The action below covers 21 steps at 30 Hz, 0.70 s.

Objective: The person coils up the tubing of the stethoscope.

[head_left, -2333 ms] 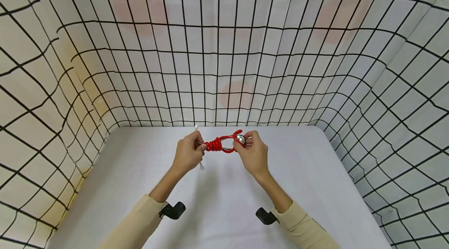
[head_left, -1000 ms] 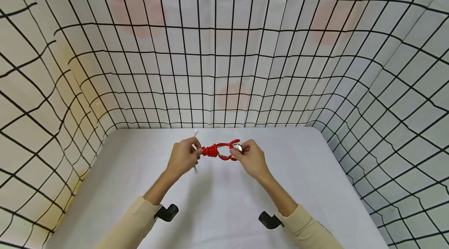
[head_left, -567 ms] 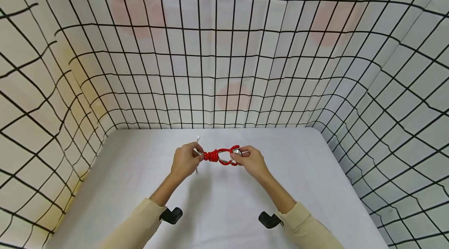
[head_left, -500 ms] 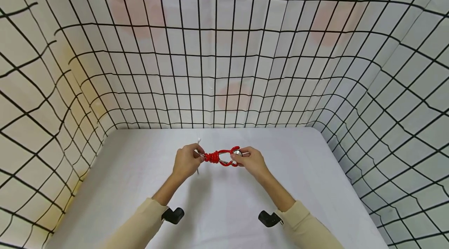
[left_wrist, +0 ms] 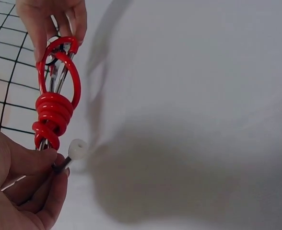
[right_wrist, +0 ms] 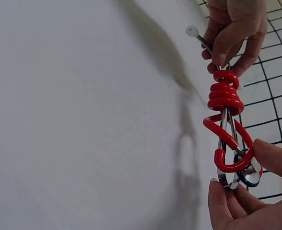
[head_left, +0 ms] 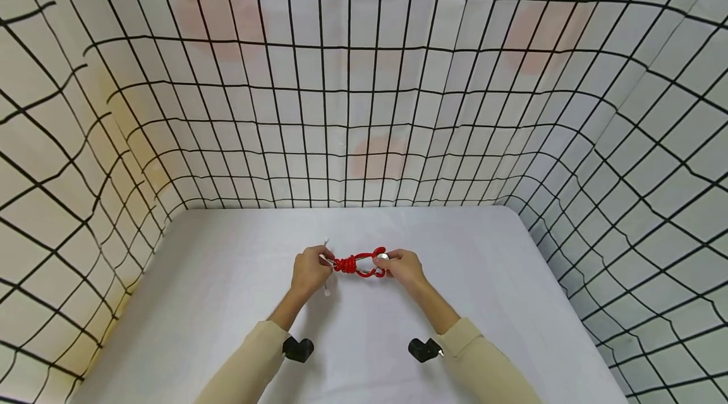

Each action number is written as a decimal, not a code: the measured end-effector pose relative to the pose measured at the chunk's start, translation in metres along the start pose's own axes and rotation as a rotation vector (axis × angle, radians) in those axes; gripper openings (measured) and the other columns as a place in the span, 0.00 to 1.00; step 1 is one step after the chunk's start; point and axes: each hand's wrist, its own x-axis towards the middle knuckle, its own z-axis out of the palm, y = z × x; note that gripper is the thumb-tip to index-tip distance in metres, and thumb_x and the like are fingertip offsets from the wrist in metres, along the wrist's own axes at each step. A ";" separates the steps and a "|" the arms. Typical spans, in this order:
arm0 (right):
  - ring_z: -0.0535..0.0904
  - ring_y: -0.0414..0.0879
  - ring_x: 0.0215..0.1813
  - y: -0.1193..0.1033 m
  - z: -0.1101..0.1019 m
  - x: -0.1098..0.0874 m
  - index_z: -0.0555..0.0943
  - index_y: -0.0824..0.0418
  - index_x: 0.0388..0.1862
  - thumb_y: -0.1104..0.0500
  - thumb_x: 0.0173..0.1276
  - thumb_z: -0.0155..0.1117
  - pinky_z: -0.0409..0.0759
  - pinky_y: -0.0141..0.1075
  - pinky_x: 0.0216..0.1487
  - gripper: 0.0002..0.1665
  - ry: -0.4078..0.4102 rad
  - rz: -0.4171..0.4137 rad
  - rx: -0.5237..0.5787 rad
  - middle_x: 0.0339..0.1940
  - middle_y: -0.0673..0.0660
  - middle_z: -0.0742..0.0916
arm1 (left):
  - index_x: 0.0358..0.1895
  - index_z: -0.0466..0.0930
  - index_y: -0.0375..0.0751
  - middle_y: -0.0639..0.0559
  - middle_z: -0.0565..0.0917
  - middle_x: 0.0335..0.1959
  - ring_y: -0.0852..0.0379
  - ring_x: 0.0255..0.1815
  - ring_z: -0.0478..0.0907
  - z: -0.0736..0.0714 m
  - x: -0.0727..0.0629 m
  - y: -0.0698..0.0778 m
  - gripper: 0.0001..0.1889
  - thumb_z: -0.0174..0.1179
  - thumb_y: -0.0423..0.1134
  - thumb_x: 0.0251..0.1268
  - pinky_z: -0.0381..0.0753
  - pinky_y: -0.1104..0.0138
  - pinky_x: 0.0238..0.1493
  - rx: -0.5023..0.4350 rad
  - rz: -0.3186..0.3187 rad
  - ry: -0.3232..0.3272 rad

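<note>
A stethoscope with red tubing (head_left: 344,265) is stretched between my two hands above the white table. The tubing is wound in several tight coils (right_wrist: 226,97) round the metal ear tubes, leaving loops at the chest-piece end. My left hand (head_left: 309,271) pinches the metal ear tubes just beyond the coils. A white eartip (left_wrist: 77,148) sticks out past its fingers. My right hand (head_left: 405,267) holds the round silver chest piece (right_wrist: 250,176) between thumb and fingers, by the red loops. Part of the chest piece is hidden behind the tubing in the left wrist view.
Black wire mesh (head_left: 349,88) rises round the back and sides of the white table (head_left: 227,246). Pale cloth with faint pinkish patches hangs behind it. Black wrist cameras (head_left: 298,349) sit at both beige cuffs. Shadows of hands and stethoscope fall on the table.
Both hands have come lower in the head view, carrying the stethoscope with them. The left hand has also shifted slightly right. Both hands have kept their hold.
</note>
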 end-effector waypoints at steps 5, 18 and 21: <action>0.83 0.53 0.41 0.003 0.004 0.001 0.82 0.70 0.51 0.51 0.62 0.75 0.81 0.37 0.41 0.27 0.015 0.013 -0.049 0.38 0.57 0.88 | 0.35 0.86 0.34 0.46 0.88 0.27 0.56 0.25 0.81 0.005 0.000 -0.007 0.10 0.61 0.22 0.51 0.79 0.68 0.25 0.011 0.003 -0.002; 0.78 0.48 0.45 0.015 0.007 0.002 0.85 0.67 0.50 0.50 0.63 0.73 0.72 0.34 0.41 0.24 -0.002 0.006 -0.103 0.40 0.56 0.88 | 0.36 0.87 0.35 0.47 0.87 0.26 0.56 0.25 0.79 0.005 -0.003 -0.011 0.11 0.60 0.21 0.50 0.76 0.68 0.25 0.069 0.036 -0.067; 0.78 0.48 0.45 0.015 0.006 0.003 0.85 0.67 0.51 0.50 0.64 0.73 0.73 0.34 0.41 0.25 -0.008 0.004 -0.117 0.41 0.56 0.89 | 0.37 0.87 0.35 0.46 0.88 0.27 0.55 0.26 0.80 0.003 -0.003 -0.010 0.11 0.60 0.22 0.51 0.77 0.68 0.25 0.082 0.044 -0.077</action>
